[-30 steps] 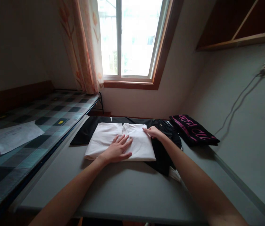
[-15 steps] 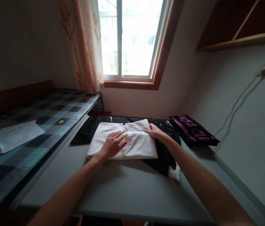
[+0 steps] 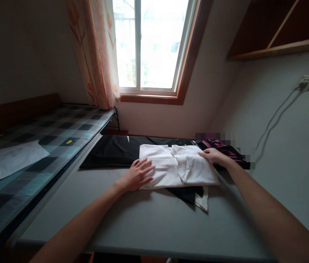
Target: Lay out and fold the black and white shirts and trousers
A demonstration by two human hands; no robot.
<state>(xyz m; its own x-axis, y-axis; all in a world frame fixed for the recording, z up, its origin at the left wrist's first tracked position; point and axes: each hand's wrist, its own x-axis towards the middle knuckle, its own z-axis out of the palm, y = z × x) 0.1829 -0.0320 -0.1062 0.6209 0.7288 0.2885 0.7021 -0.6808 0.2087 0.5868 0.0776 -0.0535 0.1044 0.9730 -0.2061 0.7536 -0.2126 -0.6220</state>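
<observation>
A folded white garment (image 3: 159, 168), with a seam or opening down its middle, lies over black clothing on the grey table. My left hand (image 3: 139, 174) rests flat on its left edge, fingers apart. At the upper right edge, my right hand (image 3: 214, 156) pinches the fabric; some of its fingers are hidden. The black garment (image 3: 116, 151) spreads out behind and left of the white one. A black corner and a white piece of cloth (image 3: 202, 200) stick out below it. Beyond my right hand lies a folded black garment with pink lettering (image 3: 225, 149).
The grey table (image 3: 132, 226) reaches toward me. On the left stands a bed with a checked mattress (image 3: 88, 126) and paper sheets (image 3: 19, 160). A window (image 3: 157, 44) with a curtain (image 3: 99, 54) is ahead. Cables hang from a wall socket (image 3: 306, 83) at right.
The white garment has slid to the right across the black clothing, both my hands moving with it. More of the black garment shows on the left. My left hand is now at the white garment's left edge.
</observation>
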